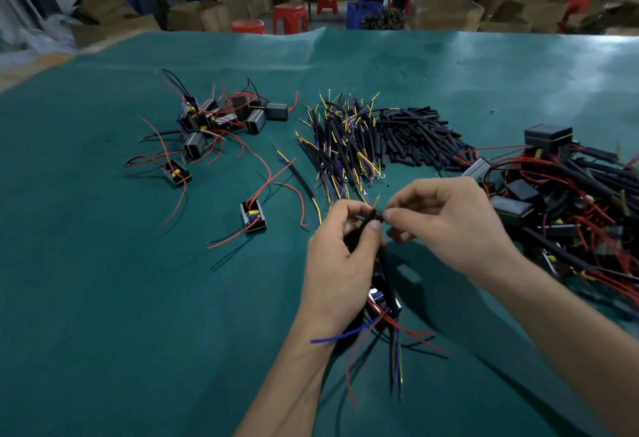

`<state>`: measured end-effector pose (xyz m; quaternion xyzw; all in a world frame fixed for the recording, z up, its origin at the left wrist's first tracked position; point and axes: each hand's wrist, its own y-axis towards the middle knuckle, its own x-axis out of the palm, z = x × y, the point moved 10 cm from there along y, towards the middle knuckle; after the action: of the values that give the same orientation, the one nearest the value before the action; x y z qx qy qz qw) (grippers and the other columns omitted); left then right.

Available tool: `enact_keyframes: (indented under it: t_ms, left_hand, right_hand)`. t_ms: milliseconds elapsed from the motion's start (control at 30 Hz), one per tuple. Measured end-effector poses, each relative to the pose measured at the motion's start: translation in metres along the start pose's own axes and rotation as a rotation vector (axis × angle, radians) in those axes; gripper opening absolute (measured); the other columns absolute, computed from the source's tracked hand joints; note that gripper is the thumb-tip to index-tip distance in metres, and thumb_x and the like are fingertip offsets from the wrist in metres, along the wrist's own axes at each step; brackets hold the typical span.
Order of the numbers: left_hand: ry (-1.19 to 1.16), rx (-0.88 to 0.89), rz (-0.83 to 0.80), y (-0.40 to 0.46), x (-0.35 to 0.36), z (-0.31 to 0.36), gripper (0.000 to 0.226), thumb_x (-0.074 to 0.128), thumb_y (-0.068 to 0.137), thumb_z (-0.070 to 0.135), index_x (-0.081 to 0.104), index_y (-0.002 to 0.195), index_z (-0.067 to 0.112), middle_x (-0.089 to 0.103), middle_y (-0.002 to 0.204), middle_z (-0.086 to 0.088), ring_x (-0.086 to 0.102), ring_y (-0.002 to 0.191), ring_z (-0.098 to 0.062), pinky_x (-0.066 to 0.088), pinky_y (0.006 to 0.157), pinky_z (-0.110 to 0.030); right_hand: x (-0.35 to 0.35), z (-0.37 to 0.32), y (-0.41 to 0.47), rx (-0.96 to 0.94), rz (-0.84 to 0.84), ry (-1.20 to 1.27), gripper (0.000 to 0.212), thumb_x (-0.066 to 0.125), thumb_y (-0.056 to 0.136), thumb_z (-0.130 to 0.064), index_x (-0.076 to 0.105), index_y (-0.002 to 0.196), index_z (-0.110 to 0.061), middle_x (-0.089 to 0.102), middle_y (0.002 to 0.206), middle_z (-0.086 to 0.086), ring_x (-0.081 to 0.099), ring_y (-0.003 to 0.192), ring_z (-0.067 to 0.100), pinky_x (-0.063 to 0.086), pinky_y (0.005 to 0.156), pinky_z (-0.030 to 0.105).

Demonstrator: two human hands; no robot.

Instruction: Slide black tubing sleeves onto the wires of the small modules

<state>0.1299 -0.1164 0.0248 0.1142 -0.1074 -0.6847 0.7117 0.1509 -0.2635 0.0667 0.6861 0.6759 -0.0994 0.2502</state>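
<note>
My left hand point(340, 246) grips a black tubing sleeve point(384, 264) that runs down to a small module point(380, 298) hanging below the hand, with blue and red wires trailing under it. My right hand point(446, 219) pinches the sleeve's upper end, fingertips meeting the left thumb near the middle of the table. What the right fingertips pinch is too small to make out beyond the sleeve end. A pile of loose black sleeves point(418, 136) lies behind the hands.
A heap of sleeved yellow and blue wires point(345, 143) lies centre back. Bare modules with red wires point(214, 118) cluster at back left, two lone ones point(253, 217) nearer. A heap of modules with sleeves point(570, 201) fills the right. Green mat point(138, 298) covers the table.
</note>
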Motion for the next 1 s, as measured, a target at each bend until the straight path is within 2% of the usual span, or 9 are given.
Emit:
enact_keyframes:
  t_ms: [67,167,300,500,600,733,767,833,1000]
  left_hand:
    - [-0.003,0.002,0.000,0.000,0.000,0.001,0.009,0.060,0.089,0.022,0.058,0.093,0.030,0.069,0.075,-0.004,0.065,0.075,-0.029,0.053,0.072,-0.040]
    - [0.000,0.005,-0.015,0.000,0.001,0.001,0.005,0.060,0.090,0.020,0.060,0.092,0.024,0.069,0.074,0.000,0.065,0.071,-0.019,0.052,0.070,-0.034]
    - [-0.008,0.000,-0.024,0.000,0.001,0.001,0.007,0.061,0.091,0.016,0.060,0.092,0.023,0.069,0.074,0.001,0.066,0.072,-0.018,0.052,0.069,-0.029]
    - [0.005,0.015,-0.024,-0.001,0.001,0.003,0.011,0.066,0.088,0.017,0.061,0.093,0.026,0.069,0.077,-0.002,0.067,0.075,-0.027,0.054,0.070,-0.036]
    - [0.028,0.030,-0.013,0.000,0.000,0.004,0.011,0.069,0.087,0.016,0.064,0.092,0.025,0.069,0.078,0.007,0.064,0.073,-0.011,0.052,0.070,-0.026]
    - [0.044,0.040,-0.009,-0.001,-0.001,0.005,0.010,0.070,0.086,0.015,0.067,0.092,0.022,0.071,0.081,0.011,0.064,0.075,-0.004,0.050,0.072,-0.018]
    - [0.034,0.034,-0.002,-0.001,-0.003,0.004,0.010,0.070,0.086,0.014,0.068,0.091,0.021,0.072,0.081,0.012,0.065,0.075,-0.003,0.050,0.072,-0.017]
    - [-0.001,0.006,0.017,-0.001,-0.006,0.001,0.008,0.070,0.086,0.014,0.068,0.091,0.020,0.072,0.080,0.013,0.066,0.074,-0.003,0.051,0.072,-0.017]
    - [-0.061,-0.036,0.043,-0.001,-0.007,-0.003,0.006,0.069,0.083,0.018,0.068,0.087,0.023,0.073,0.078,0.006,0.068,0.074,-0.012,0.056,0.071,-0.025]
  right_hand:
    - [0.004,0.009,0.004,0.140,-0.072,0.157,0.015,0.078,0.079,0.002,0.075,0.069,-0.009,0.073,0.065,0.011,0.068,0.055,0.018,0.057,0.056,0.028]
    - [0.011,0.011,0.007,0.250,-0.180,0.278,0.014,0.075,0.078,0.009,0.073,0.068,0.000,0.068,0.063,0.015,0.065,0.052,0.016,0.054,0.051,0.022]
    - [0.011,0.007,0.013,0.251,-0.234,0.248,0.010,0.074,0.077,0.012,0.071,0.070,0.006,0.068,0.063,0.017,0.066,0.052,0.017,0.055,0.052,0.022]
    - [0.007,0.001,0.017,0.237,-0.204,0.202,0.011,0.073,0.073,0.013,0.069,0.066,0.005,0.066,0.062,0.021,0.066,0.051,0.021,0.055,0.050,0.025]
    - [0.012,0.014,0.011,0.384,-0.182,0.314,0.016,0.067,0.075,0.012,0.066,0.064,0.001,0.063,0.056,0.014,0.061,0.045,0.017,0.052,0.045,0.023]
    - [0.030,0.043,-0.008,0.679,-0.111,0.637,0.019,0.062,0.077,0.008,0.060,0.066,-0.007,0.053,0.052,0.005,0.053,0.039,0.010,0.046,0.038,0.019]
    - [0.030,0.043,-0.009,0.654,-0.094,0.670,0.020,0.063,0.077,0.008,0.062,0.066,-0.008,0.055,0.055,0.005,0.054,0.042,0.011,0.047,0.040,0.020]
    - [0.021,0.033,-0.006,0.412,-0.073,0.585,0.021,0.069,0.079,0.010,0.069,0.070,-0.010,0.064,0.062,0.008,0.062,0.049,0.013,0.051,0.047,0.021]
    - [-0.009,-0.024,-0.011,-0.358,0.074,-0.109,0.009,0.083,0.083,-0.008,0.080,0.085,-0.016,0.075,0.075,-0.005,0.069,0.066,0.006,0.056,0.066,0.023]
